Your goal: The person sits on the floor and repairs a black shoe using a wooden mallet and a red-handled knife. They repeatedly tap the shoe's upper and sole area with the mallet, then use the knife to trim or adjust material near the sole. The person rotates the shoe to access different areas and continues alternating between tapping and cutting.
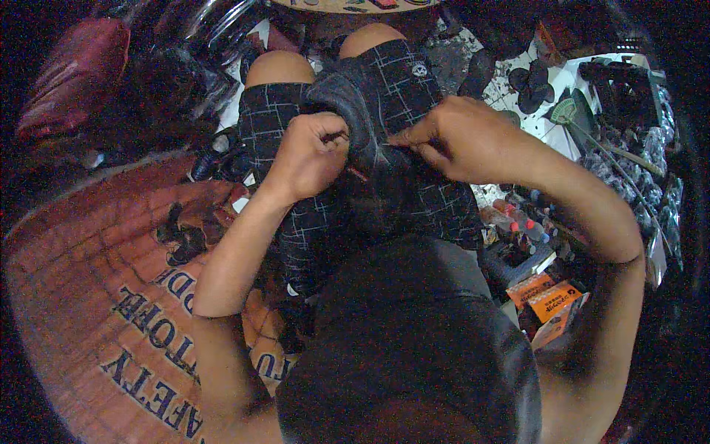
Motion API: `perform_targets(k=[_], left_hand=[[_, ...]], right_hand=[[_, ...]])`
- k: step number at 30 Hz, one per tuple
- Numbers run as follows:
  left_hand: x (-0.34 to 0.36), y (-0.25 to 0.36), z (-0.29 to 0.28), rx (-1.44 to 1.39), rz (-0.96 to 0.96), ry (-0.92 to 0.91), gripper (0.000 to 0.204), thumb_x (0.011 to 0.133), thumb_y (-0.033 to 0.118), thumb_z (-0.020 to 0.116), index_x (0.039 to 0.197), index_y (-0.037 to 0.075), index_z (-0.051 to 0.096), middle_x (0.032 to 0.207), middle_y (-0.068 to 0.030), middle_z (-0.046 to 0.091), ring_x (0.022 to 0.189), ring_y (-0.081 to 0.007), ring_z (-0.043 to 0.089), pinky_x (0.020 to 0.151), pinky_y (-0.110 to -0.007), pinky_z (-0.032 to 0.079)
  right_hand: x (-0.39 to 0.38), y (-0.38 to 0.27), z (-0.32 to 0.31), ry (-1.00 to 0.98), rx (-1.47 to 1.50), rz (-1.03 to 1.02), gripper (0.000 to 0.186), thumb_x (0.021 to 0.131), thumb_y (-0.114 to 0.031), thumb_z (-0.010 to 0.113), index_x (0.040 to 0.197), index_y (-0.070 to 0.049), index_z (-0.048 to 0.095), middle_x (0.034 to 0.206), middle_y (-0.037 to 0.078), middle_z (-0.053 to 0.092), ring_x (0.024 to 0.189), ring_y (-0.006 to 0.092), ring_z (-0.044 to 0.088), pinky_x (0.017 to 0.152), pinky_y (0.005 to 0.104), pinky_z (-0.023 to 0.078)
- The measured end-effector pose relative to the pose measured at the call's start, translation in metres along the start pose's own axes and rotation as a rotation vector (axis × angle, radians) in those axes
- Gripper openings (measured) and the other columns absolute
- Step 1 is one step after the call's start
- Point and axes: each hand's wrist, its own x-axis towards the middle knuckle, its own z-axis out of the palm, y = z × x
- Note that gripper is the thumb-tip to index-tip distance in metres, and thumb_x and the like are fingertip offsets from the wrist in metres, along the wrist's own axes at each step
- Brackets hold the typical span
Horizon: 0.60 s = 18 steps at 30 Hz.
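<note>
A dark grey shoe [353, 107], its surface dull and leather-like, rests between my thighs. My left hand [314, 152] is closed in a fist against its left side, with thumb and forefinger pressed together. What those fingers hold, if anything, does not show. Across from it, my right hand [458, 140] pinches with its fingertips close to the shoe's right edge. Anything in that pinch is too small to name. A thin red piece [357, 175] lies just below the shoe, near my left wrist. The shoe's lower part blends into the dark cloth of my lap.
Dark checked shorts [274, 118] cover my thighs. An orange woven sack [96, 281] with dark shoes [181, 237] on it spreads at left. At right are plastic bottles [518, 220], an orange box [551, 302] and a cluttered white container [569, 81]. A maroon cushion-like bundle [78, 81] lies far left.
</note>
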Motion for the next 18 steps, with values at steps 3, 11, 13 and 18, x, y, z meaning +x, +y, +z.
perform_targets(k=[3,11,13,18], left_hand=[[0.0,-0.001,0.001,0.048,0.029,0.023,0.004,0.078,-0.004,0.06,0.075,-0.001,0.06,0.066,-0.0115,0.053,0.062,-0.0125,0.049,0.056,-0.034,0.04],[-0.002,-0.007,-0.008,-0.016,0.019,-0.053,0.003,0.08,-0.001,0.062,0.078,0.0,0.06,0.067,-0.0122,0.051,0.061,-0.0189,0.052,0.057,-0.035,0.041],[-0.002,-0.005,-0.009,-0.011,0.056,-0.06,0.005,0.084,0.003,0.064,0.081,0.0,0.061,0.067,-0.0118,0.052,0.062,-0.0179,0.052,0.057,-0.035,0.042],[-0.012,0.016,-0.006,-0.153,-0.053,-0.014,0.018,0.085,0.012,0.075,0.083,0.0,0.062,0.069,-0.0094,0.059,0.063,-0.0138,0.054,0.059,-0.033,0.045]], right_hand=[[0.007,-0.003,-0.006,-0.047,-0.068,-0.005,0.031,0.088,-0.009,0.064,0.116,-0.016,0.075,0.086,0.017,0.073,0.082,0.0379,0.069,0.082,0.0483,0.055],[0.012,0.038,-0.005,-0.122,0.286,-0.181,0.029,0.093,-0.013,0.063,0.12,-0.013,0.073,0.101,0.017,0.075,0.093,0.0302,0.073,0.083,0.0413,0.056],[0.011,0.049,0.004,-0.129,0.385,-0.219,0.029,0.097,-0.011,0.062,0.125,-0.011,0.071,0.103,0.016,0.076,0.091,0.0208,0.073,0.08,0.0353,0.055],[0.01,0.06,0.019,-0.039,0.476,-0.295,0.029,0.097,-0.012,0.062,0.125,-0.01,0.071,0.1,0.015,0.076,0.084,0.016,0.07,0.076,0.0323,0.053]])
